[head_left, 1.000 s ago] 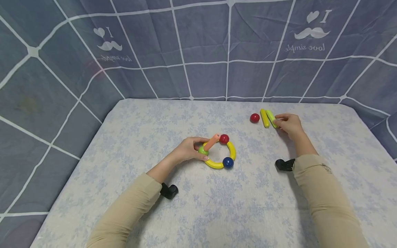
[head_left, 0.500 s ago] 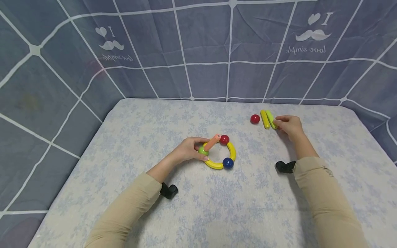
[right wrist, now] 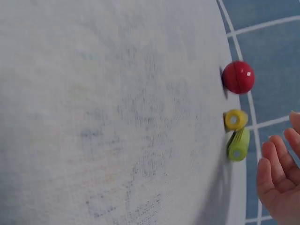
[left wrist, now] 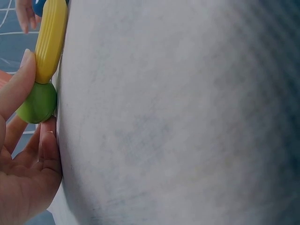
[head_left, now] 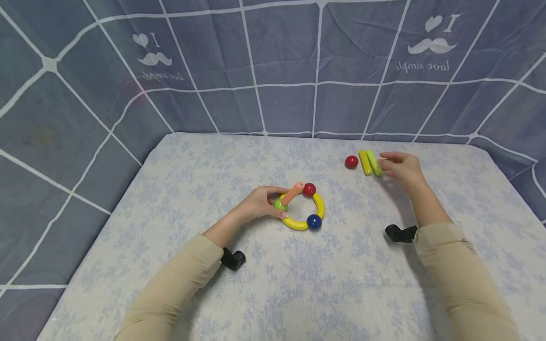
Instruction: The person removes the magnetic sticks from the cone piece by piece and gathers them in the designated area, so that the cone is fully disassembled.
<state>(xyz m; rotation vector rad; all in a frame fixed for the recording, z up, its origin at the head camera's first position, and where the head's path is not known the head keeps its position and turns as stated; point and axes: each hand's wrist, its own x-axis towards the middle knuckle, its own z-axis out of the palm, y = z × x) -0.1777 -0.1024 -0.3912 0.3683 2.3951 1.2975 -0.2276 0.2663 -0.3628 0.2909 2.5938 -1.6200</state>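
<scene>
A toy ring lies mid-table: two yellow curved pieces (head_left: 319, 206) joined by a red ball (head_left: 309, 189), a blue ball (head_left: 313, 221) and a green ball (head_left: 279, 204), with an orange stick (head_left: 292, 193) rising from the green ball. My left hand (head_left: 261, 202) pinches the green ball (left wrist: 37, 103) between thumb and fingers, next to a yellow piece (left wrist: 50, 40). At the far right lie a loose red ball (head_left: 351, 162), a yellow stick (head_left: 364, 162) and a green stick (head_left: 374, 163). My right hand (head_left: 401, 168) hovers just right of the green stick (right wrist: 238, 145), fingers (right wrist: 276, 164) relaxed and apart from it.
The table's pale floral cloth (head_left: 298, 284) is walled on three sides by a blue checked fabric (head_left: 277, 71). Black wrist mounts sit at each sleeve (head_left: 232, 259) (head_left: 401, 233). The table's right edge (head_left: 507, 180) runs close to the sticks.
My right hand has come off the end of the green stick and lifted slightly away to the right. The left hand and the ring have not moved.
</scene>
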